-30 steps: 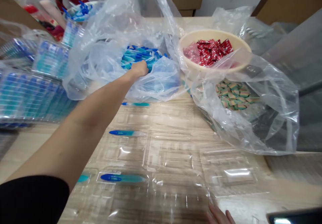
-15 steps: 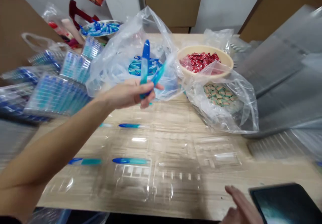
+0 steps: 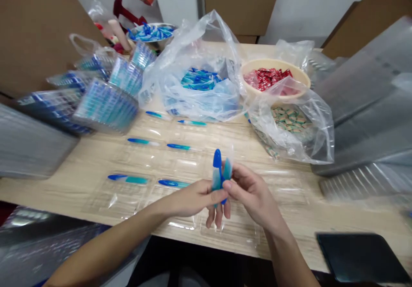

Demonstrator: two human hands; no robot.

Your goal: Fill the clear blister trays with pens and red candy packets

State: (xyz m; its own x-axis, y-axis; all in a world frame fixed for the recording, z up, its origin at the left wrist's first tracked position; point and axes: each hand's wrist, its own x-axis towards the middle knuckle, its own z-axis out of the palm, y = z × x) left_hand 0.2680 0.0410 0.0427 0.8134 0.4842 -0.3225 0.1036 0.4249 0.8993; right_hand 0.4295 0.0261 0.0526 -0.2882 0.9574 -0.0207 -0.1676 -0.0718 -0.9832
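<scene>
Both hands meet over the near middle of the wooden table (image 3: 80, 166). My left hand (image 3: 196, 199) pinches a small bunch of blue and teal toothbrushes (image 3: 219, 173), held upright. My right hand (image 3: 254, 192) closes its fingers on the same bunch from the right. Under them lie clear plastic blister trays (image 3: 180, 166); several of their slots hold a single blue toothbrush (image 3: 178, 147). Farther back an open clear bag (image 3: 199, 80) holds a heap of the same toothbrushes.
A beige bowl (image 3: 277, 65) of red sachets sits at back right, above a clear bag of green packets (image 3: 289, 121). Filled tray stacks (image 3: 106, 104) stand at left, empty clear tray stacks (image 3: 363, 106) at right. A dark tablet (image 3: 360, 257) lies at the near right edge.
My left hand drew toothbrushes out of the bag and brought them down to the near table edge. My right hand rose from the table edge and took hold of them too.
</scene>
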